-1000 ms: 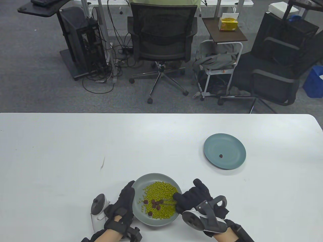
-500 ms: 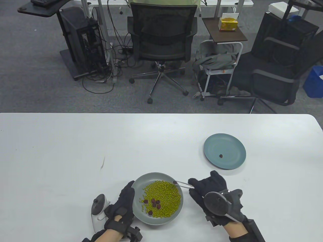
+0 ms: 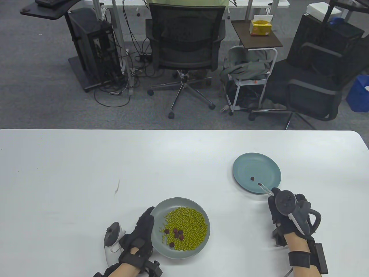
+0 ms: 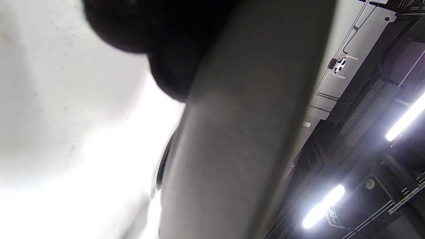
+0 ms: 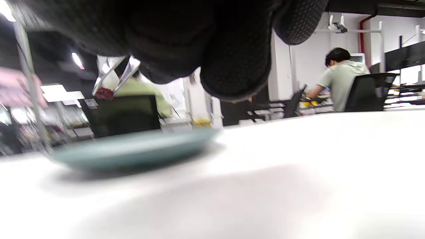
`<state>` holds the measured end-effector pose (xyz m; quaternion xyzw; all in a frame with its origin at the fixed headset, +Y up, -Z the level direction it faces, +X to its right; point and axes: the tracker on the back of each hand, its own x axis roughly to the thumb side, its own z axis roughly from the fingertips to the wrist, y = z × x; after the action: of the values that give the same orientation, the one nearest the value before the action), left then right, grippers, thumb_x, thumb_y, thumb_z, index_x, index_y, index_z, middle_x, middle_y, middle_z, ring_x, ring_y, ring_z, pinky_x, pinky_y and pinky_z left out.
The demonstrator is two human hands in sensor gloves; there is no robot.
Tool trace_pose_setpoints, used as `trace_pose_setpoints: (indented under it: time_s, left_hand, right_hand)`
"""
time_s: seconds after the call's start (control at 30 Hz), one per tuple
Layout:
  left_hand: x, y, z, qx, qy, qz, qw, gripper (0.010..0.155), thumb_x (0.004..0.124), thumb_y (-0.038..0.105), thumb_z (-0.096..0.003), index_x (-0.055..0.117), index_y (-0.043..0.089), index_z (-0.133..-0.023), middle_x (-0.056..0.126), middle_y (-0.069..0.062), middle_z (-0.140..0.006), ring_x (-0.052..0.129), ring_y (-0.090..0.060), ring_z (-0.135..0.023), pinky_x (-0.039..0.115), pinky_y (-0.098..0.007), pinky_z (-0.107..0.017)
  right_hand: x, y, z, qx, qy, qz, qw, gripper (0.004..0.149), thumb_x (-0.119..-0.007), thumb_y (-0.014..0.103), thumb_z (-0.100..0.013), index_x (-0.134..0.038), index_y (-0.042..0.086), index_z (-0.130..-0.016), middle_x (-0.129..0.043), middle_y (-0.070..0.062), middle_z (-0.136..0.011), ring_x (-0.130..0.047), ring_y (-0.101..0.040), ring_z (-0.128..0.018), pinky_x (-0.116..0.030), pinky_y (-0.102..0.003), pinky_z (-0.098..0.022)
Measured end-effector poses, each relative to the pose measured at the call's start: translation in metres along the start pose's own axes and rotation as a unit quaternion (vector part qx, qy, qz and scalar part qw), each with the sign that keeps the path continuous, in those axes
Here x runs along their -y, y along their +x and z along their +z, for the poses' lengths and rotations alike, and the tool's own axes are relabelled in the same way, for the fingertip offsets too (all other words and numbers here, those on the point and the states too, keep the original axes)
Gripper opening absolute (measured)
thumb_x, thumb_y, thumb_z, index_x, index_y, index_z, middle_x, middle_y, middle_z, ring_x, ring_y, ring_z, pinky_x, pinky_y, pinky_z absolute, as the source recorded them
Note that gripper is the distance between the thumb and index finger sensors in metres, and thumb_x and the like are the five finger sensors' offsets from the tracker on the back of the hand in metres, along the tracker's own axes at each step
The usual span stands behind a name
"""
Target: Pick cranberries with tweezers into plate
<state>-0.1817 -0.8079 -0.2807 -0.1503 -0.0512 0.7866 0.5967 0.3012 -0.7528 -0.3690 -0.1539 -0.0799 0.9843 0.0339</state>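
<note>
A grey plate (image 3: 158,212) near the table's front holds green beans (image 3: 187,225) and several dark red cranberries (image 3: 174,233). My left hand (image 3: 141,233) rests against that plate's left rim. A teal plate (image 3: 268,166) at the right holds one cranberry (image 3: 252,178). My right hand (image 3: 284,215) holds metal tweezers (image 3: 264,188) whose tips pinch a cranberry (image 3: 259,183) over the teal plate's near edge. In the right wrist view the tweezers (image 5: 114,74) grip the red cranberry (image 5: 103,93) above the teal plate (image 5: 139,147).
The white table (image 3: 86,173) ends just behind the plates. A small dark mark (image 3: 117,187) lies on the table left of centre. Office chairs (image 3: 186,43) and a cart stand on the floor beyond.
My right hand lifted a cranberry out of the grey plate with the tweezers and carried it right and away, to the teal plate's near edge. My left hand has not moved.
</note>
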Motion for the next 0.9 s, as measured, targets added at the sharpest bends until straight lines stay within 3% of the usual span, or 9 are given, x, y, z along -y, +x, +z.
trace_pose_setpoints:
  time_s: [0.23, 0.37, 0.47, 0.67, 0.9]
  left_hand:
    - [0.001, -0.001, -0.001, -0.002, 0.000, -0.007, 1.000, 0.063, 0.057, 0.053, -0.0540, 0.033, 0.025, -0.105, 0.066, -0.007, -0.096, 0.102, -0.025, -0.046, 0.088, -0.033, -0.027]
    - [0.001, -0.004, -0.001, -0.009, -0.001, -0.003, 1.000, 0.063, 0.057, 0.053, -0.0540, 0.033, 0.025, -0.105, 0.066, -0.007, -0.096, 0.101, -0.025, -0.046, 0.088, -0.033, -0.027]
    - [0.001, -0.004, -0.003, -0.014, -0.003, 0.001, 1.000, 0.064, 0.058, 0.053, -0.0540, 0.033, 0.025, -0.105, 0.066, -0.007, -0.096, 0.101, -0.025, -0.046, 0.088, -0.033, -0.027]
    - [-0.005, 0.001, -0.001, -0.003, 0.015, -0.001, 1.000, 0.063, 0.057, 0.053, -0.0540, 0.032, 0.024, -0.105, 0.066, -0.007, -0.096, 0.102, -0.025, -0.046, 0.088, -0.033, -0.027]
    - [-0.007, 0.002, -0.001, 0.002, 0.015, -0.014, 1.000, 0.063, 0.057, 0.052, -0.0540, 0.033, 0.023, -0.105, 0.068, -0.008, -0.094, 0.103, -0.025, -0.042, 0.089, -0.032, -0.024]
  right_hand:
    - [-0.018, 0.008, -0.014, -0.016, 0.025, 0.034, 0.999, 0.048, -0.069, 0.049, -0.039, -0.078, 0.032, -0.084, -0.087, 0.016, -0.055, -0.089, -0.013, -0.061, -0.048, -0.049, -0.075]
    - [-0.016, 0.010, -0.012, -0.024, 0.041, 0.030, 0.998, 0.055, -0.067, 0.050, -0.039, -0.068, 0.033, -0.090, -0.086, 0.015, -0.058, -0.087, -0.015, -0.065, -0.046, -0.050, -0.076]
    - [-0.006, 0.014, -0.008, -0.006, 0.015, 0.045, 0.999, 0.056, -0.066, 0.052, -0.039, -0.066, 0.033, -0.091, -0.085, 0.016, -0.059, -0.087, -0.014, -0.065, -0.046, -0.050, -0.076]
    - [0.012, 0.027, 0.016, 0.042, -0.020, -0.020, 0.999, 0.053, -0.066, 0.052, -0.038, -0.070, 0.034, -0.088, -0.085, 0.017, -0.057, -0.087, -0.013, -0.065, -0.047, -0.049, -0.076]
    - [0.028, 0.064, 0.043, 0.129, -0.064, -0.053, 0.988, 0.052, -0.068, 0.054, -0.038, -0.073, 0.035, -0.086, -0.086, 0.018, -0.056, -0.088, -0.011, -0.064, -0.048, -0.049, -0.076]
